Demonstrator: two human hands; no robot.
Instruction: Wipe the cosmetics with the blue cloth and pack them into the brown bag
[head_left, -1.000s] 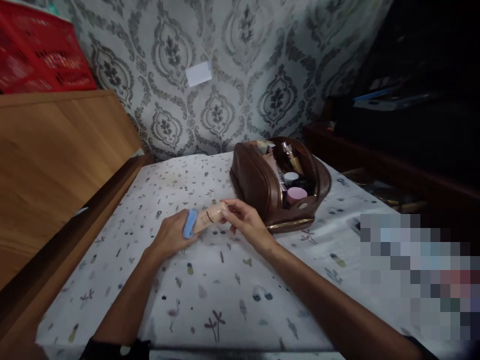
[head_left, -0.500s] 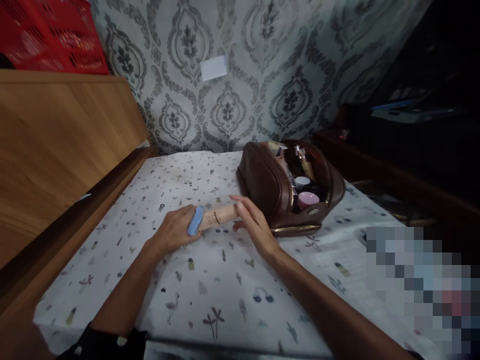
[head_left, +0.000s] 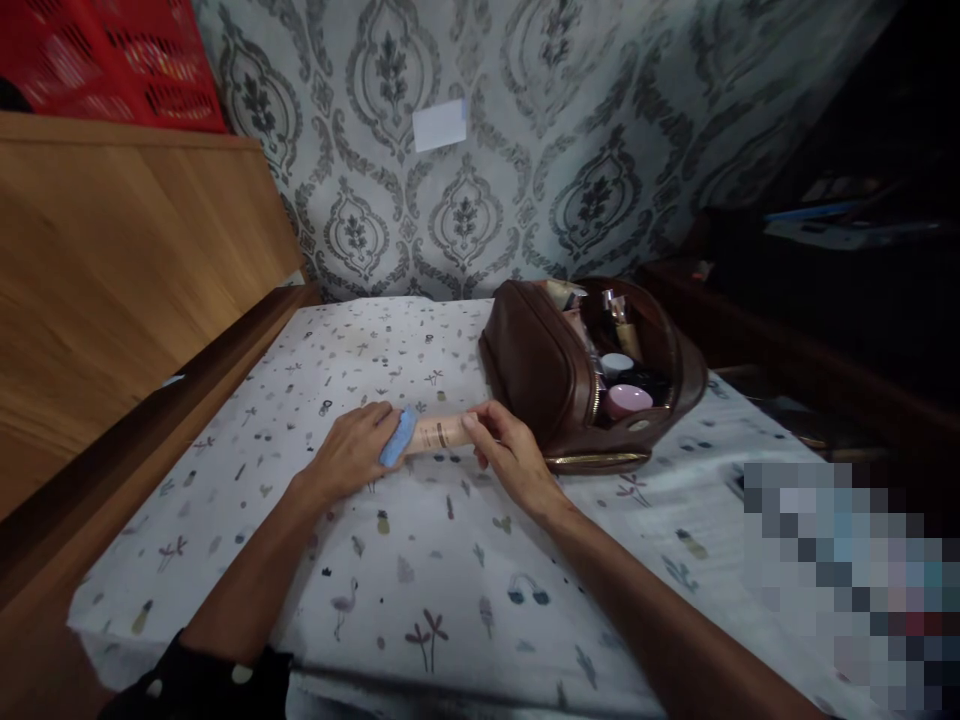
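Note:
A beige cosmetic tube with a light blue cap lies across the patterned cloth just left of an open brown toiletry bag. My left hand is closed round the capped end. My right hand pinches the tube's other end with fingers curled. The bag stands unzipped and holds a pink-lidded jar, a white-capped jar and several small bottles.
A wooden board and a dark wooden rail run along the left. A red crate sits on top at the far left. Patterned wallpaper with a white note stands behind. Dark shelving fills the right side.
The tube has tipped from slanting to nearly level on the cloth. Both hands kept hold of it and my right hand slid along its end. The camera shifted slightly leftward.

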